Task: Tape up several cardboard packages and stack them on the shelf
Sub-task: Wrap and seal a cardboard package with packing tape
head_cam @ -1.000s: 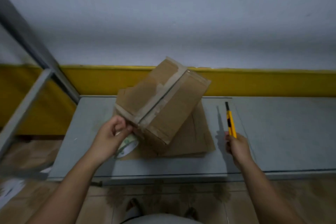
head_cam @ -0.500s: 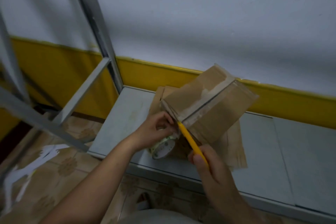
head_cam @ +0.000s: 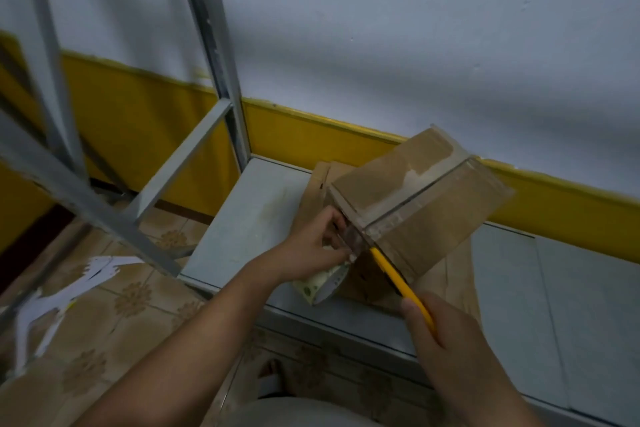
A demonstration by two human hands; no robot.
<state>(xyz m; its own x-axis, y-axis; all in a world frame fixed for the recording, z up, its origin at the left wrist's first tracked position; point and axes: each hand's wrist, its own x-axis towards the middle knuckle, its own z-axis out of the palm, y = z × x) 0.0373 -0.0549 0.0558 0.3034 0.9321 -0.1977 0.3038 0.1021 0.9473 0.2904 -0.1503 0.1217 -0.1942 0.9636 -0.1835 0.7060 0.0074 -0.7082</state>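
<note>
Pinches the tape strip (head_cam: pixel 350 236) against the near corner of the tilted cardboard box (head_cam: pixel 415 204) with curled left hand (head_cam: pixel 311 250) fingers (head_cam: pixel 333 222), tape roll (head_cam: pixel 323 284) just below; clamps right hand (head_cam: pixel 446 333) fingers round the yellow knife (head_cam: pixel 398 279), tip at that corner, box propped on flat cardboard (head_cam: pixel 453 274) on the grey surface (head_cam: pixel 256 218)

Dim, flat indoor light with bluish-grey cast. Broad soft shadow bands across wall (head_cam: pixel 415 45). Wide-angle bend: shelf posts (head_cam: pixel 214 55) lean and curve toward left edge. Slight motion softness overall; floor (head_cam: pixel 114 305) at lower left blurred. No glare.
</note>
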